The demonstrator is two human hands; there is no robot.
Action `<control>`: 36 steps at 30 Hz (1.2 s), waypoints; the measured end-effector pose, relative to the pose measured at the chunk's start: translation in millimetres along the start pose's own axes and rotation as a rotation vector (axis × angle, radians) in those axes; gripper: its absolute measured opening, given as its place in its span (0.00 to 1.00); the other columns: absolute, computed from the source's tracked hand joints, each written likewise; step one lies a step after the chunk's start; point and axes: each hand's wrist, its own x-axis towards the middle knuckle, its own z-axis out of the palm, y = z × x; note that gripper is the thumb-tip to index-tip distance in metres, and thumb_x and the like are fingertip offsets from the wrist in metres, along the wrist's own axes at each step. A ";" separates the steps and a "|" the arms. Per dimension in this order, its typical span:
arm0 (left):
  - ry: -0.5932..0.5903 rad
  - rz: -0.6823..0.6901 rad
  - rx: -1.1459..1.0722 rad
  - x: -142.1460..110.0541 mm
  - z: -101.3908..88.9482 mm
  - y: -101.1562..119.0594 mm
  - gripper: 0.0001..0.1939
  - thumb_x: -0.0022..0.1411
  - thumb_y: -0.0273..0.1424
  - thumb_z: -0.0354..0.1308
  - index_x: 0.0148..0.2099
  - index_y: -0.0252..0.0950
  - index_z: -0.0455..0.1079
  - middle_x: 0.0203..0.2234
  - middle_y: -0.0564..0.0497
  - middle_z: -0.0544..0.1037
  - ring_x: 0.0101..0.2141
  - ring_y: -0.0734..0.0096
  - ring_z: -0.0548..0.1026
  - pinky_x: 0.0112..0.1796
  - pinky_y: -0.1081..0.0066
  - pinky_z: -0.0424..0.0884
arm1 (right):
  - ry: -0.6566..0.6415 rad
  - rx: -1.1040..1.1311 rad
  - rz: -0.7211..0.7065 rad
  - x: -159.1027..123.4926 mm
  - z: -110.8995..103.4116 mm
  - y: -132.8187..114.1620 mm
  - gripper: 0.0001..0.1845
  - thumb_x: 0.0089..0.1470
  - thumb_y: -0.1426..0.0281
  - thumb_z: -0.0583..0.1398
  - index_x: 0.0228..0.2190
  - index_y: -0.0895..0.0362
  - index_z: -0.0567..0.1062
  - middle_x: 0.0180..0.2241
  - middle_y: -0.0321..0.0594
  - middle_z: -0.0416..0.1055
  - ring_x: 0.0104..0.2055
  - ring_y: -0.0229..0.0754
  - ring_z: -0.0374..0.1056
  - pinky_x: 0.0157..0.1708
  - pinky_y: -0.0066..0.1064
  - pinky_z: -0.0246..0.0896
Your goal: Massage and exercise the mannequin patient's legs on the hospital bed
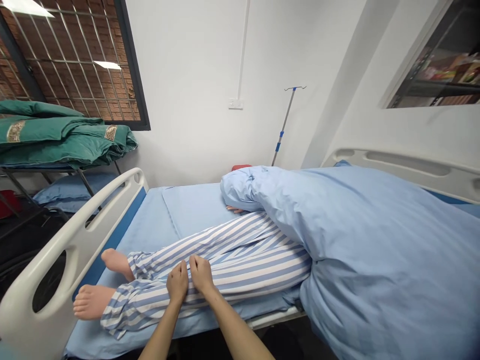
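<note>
My left hand (177,281) is closed in a fist over the near leg of a figure lying on the bed. Beside it, a small gap apart, my right hand (200,273) is also a fist. Both are at about the knee or shin of the blue-and-white striped trousers (262,267); no object shows in either hand, though the palms are hidden. Two bare feet (93,302) stick out of the trouser legs at the left. A light blue quilt (360,225) covers the upper body, and part of a hand (235,209) shows at its edge.
The bed has a light blue sheet (195,202), a pale footboard (71,240) at left and a headboard (405,161) at right. Behind it, an IV pole (284,125) stands by the wall. Folded green quilts (67,142) lie on a rack under the barred window (75,55).
</note>
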 end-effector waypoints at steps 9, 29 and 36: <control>0.057 0.052 -0.027 -4.9 3.7 0.9 0.21 0.62 0.39 0.39 0.25 0.37 0.66 0.23 0.49 0.74 0.27 0.72 0.68 0.28 0.75 0.52 | 0.057 0.023 0.053 -14.6 10.3 20.4 0.22 0.59 0.65 0.44 0.19 0.57 0.67 0.18 0.36 0.67 0.22 0.35 0.60 0.25 0.27 0.42; 0.017 0.134 -0.266 -17.1 32.0 40.4 0.19 0.62 0.38 0.39 0.23 0.38 0.62 0.18 0.52 0.70 0.23 0.74 0.65 0.28 0.74 0.56 | 0.137 0.452 0.234 0.8 1.4 34.0 0.21 0.56 0.62 0.46 0.15 0.56 0.60 0.16 0.32 0.59 0.21 0.35 0.55 0.22 0.26 0.47; -0.021 0.123 -0.172 -19.1 33.5 43.1 0.20 0.61 0.38 0.40 0.24 0.38 0.66 0.22 0.49 0.74 0.26 0.72 0.69 0.29 0.74 0.56 | 0.082 0.246 0.073 6.7 -26.9 36.2 0.22 0.58 0.63 0.45 0.16 0.56 0.63 0.16 0.33 0.61 0.21 0.34 0.54 0.23 0.27 0.43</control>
